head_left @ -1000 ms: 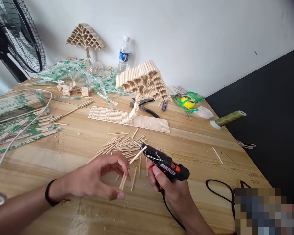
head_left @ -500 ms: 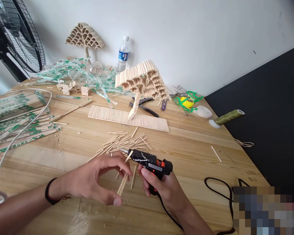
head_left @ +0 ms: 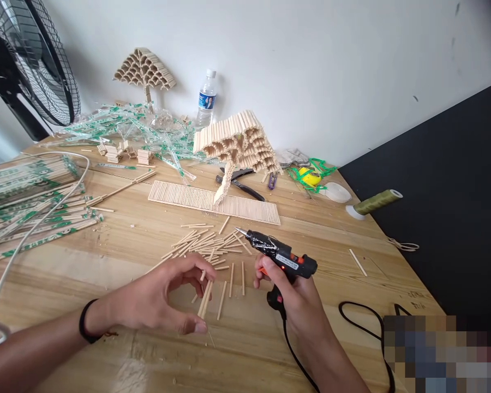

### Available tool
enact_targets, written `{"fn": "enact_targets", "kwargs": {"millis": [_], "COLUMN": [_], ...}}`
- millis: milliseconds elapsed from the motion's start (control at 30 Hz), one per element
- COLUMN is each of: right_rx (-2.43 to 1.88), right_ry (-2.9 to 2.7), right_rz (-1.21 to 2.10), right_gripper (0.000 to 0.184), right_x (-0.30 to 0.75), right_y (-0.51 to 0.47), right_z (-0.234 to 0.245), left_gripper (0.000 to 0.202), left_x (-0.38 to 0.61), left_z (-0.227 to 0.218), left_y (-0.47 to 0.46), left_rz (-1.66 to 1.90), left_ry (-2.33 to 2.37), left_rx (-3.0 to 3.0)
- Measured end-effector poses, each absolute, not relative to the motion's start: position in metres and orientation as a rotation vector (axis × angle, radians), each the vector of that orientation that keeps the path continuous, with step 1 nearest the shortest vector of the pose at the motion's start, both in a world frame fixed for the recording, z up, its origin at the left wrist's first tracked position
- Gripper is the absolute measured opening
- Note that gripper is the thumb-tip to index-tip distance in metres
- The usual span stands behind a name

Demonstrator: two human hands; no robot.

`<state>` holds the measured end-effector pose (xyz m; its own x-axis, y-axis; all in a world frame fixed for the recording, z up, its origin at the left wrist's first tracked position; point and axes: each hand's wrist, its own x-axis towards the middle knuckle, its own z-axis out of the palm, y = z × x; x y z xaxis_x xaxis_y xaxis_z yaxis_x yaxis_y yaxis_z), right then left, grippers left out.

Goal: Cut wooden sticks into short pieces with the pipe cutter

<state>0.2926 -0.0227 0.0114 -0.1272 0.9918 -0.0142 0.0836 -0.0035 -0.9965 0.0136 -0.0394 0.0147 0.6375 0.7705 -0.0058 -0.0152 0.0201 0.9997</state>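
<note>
My left hand is curled with thumb and fingers around a few short wooden sticks, held upright just above the table. In my right hand is a black hot glue gun, its metal nozzle pointing up and left over the table. A pile of cut wooden sticks lies beyond my left hand, and several loose ones lie between both hands. Farther back, a tree-shaped model of sticks leans over a long flat stick panel, its trunk foot against the panel.
At left lie wrapped chopsticks under a white cable. Plastic wrappers, a second stick tree, a bottle and a fan stand behind. Pliers and a thread spool are farther right.
My right hand has moved the glue gun right and slightly up, away from the sticks in my left hand. The left hand keeps its hold with little motion. The view has tilted slightly.
</note>
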Motion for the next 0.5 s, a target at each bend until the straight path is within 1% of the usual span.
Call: {"fn": "enact_targets", "kwargs": {"millis": [100,200,267,400,500], "right_rx": [-1.207,-1.226,-1.262,-1.289,-1.298], "right_ry": [-1.455,-1.533,-1.519,-1.464,-1.503], "right_rz": [1.263,1.305,1.31,1.284,1.296], "right_gripper": [0.038,0.04,0.038,0.034,0.03], "right_x": [0.298,0.298,0.294,0.284,0.282], "right_y": [-0.024,-0.03,-0.034,-0.038,-0.037], "right_z": [0.017,0.023,0.026,0.032,0.034], "left_gripper": [0.06,0.071,0.074,0.067,0.066], "left_x": [0.014,0.014,0.014,0.013,0.012], "left_z": [0.01,0.004,0.002,0.002,0.003], "left_y": [-0.038,-0.035,-0.033,-0.032,-0.032], "left_rz": [0.774,0.879,0.939,0.991,0.98], "left_ry": [0.717,0.713,0.716,0.805,0.862], "left_rx": [1.389,1.371,1.38,1.48,1.582]}}
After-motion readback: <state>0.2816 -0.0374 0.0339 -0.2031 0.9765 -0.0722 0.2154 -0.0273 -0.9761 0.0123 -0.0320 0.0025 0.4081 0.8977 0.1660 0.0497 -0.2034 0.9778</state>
